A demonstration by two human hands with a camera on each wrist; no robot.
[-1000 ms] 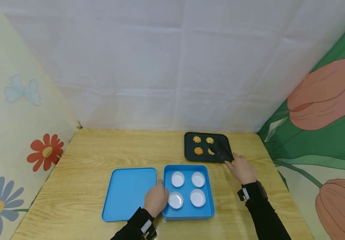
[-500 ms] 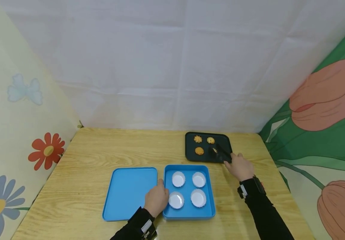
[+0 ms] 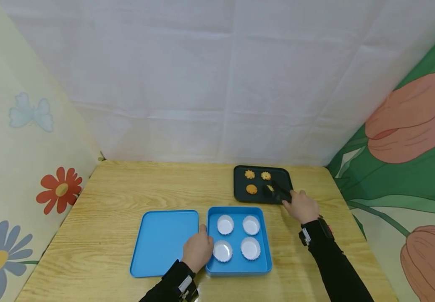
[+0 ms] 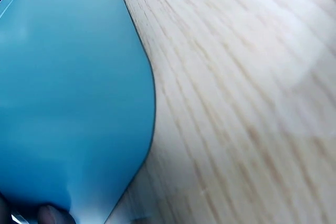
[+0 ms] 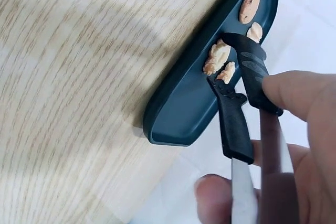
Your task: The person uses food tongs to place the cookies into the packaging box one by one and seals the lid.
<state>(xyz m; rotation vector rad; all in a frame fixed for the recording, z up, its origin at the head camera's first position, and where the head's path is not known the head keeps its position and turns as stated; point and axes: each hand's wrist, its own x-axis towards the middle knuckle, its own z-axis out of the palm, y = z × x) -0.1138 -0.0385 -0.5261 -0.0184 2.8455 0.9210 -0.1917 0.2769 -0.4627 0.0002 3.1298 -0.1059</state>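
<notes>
My right hand (image 3: 302,207) holds a pair of tongs (image 5: 234,127) with black tips and metal arms, over the right part of the dark baking tray (image 3: 241,199). In the right wrist view the black tips stand at either side of a ridged cookie (image 5: 217,57); whether both touch it I cannot tell. The other cookies, among them a round one (image 3: 251,189), lie beside it. My left hand (image 3: 197,251) grips the left wall of a blue box (image 3: 236,268). Its fingertips (image 4: 50,214) show against that wall in the left wrist view. White paper cups (image 3: 250,248) sit inside the box.
A blue lid (image 3: 161,243) lies flat on the wooden table (image 3: 164,184), left of the box. The tray stands near the back edge, close to a white cloth backdrop (image 3: 187,84). Patterned cloths (image 3: 410,184) hang at both sides.
The tongs' tips have moved slightly left and down to the front right cookie, now partly covering it. The right hand has shifted a little. My left hand and the box have stayed put.
</notes>
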